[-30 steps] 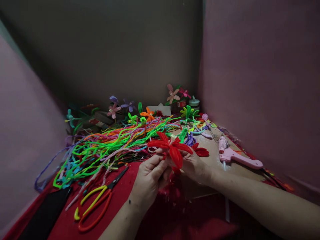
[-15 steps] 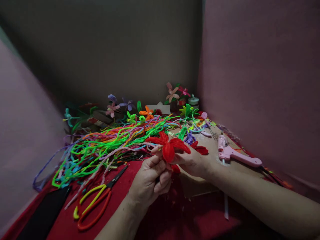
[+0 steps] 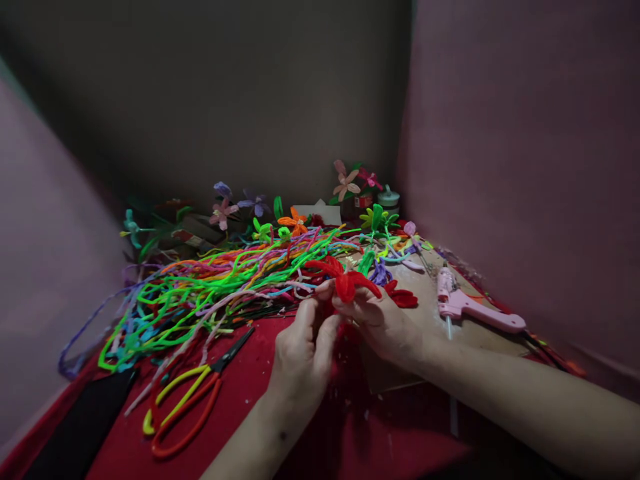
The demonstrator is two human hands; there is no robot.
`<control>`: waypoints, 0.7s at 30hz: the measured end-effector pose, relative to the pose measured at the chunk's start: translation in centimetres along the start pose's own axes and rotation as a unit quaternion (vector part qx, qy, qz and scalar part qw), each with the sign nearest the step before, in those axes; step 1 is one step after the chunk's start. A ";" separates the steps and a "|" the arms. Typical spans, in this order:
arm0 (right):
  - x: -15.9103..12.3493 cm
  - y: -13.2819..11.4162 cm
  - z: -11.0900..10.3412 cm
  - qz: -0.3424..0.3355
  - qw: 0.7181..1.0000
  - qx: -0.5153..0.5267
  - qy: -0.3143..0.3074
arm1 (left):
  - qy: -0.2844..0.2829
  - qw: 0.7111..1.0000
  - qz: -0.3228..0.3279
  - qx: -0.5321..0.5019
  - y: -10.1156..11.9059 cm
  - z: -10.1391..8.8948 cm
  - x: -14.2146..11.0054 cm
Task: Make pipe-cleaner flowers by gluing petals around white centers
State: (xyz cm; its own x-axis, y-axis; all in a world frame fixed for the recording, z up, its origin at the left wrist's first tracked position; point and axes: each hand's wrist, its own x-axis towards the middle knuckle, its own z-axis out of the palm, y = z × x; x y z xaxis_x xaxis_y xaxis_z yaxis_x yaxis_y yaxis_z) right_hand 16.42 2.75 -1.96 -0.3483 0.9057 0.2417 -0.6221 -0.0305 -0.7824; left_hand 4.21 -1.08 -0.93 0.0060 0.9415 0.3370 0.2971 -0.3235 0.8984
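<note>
A red pipe-cleaner flower (image 3: 345, 280) is held up above the red table cover (image 3: 400, 447) between both hands. My left hand (image 3: 303, 357) pinches it from below with fingers pressed together at its base. My right hand (image 3: 383, 323) grips it from the right, thumb and fingers closed under the petals. A loose red petal piece (image 3: 403, 298) lies on the cardboard just right of my right hand.
A big tangle of coloured pipe cleaners (image 3: 210, 287) covers the table's left and middle. Scissors with orange and yellow handles (image 3: 190, 407) lie front left. A pink glue gun (image 3: 467, 307) rests on cardboard (image 3: 430, 313) at right. Finished flowers (image 3: 347, 183) stand at the back by walls.
The red flower has been turned and tipped away, so its petals look flatter. My left hand's fingers have risen to pinch its base. The view shifted slightly.
</note>
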 end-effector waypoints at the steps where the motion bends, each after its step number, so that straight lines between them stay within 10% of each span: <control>1: 0.0 0.1 -0.1 -0.003 1.000 -0.010 0.004 | 0.008 0.997 0.039 0.064 -0.4 0.0 0.0; 7: -0.3 0.5 -0.2 -0.038 0.994 -0.099 -0.007 | 0.001 0.982 0.103 0.160 -1.0 -0.3 0.1; 13: -0.5 -0.5 0.4 -0.063 0.987 -0.135 -0.055 | -0.014 0.998 -0.045 -0.042 0.2 -0.3 -0.1; 21: -0.3 -0.7 0.1 -0.012 0.995 -0.095 -0.004 | -0.076 0.950 -0.191 -0.236 0.9 -0.4 0.3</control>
State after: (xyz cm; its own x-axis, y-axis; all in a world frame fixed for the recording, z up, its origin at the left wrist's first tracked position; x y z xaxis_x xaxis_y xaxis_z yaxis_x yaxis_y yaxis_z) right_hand 16.88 2.42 -1.43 -0.3414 0.9019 0.2648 -0.4862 0.0717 -0.8709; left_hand 4.10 -1.15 0.04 0.1326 0.9898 -0.0516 -0.1562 0.0722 0.9851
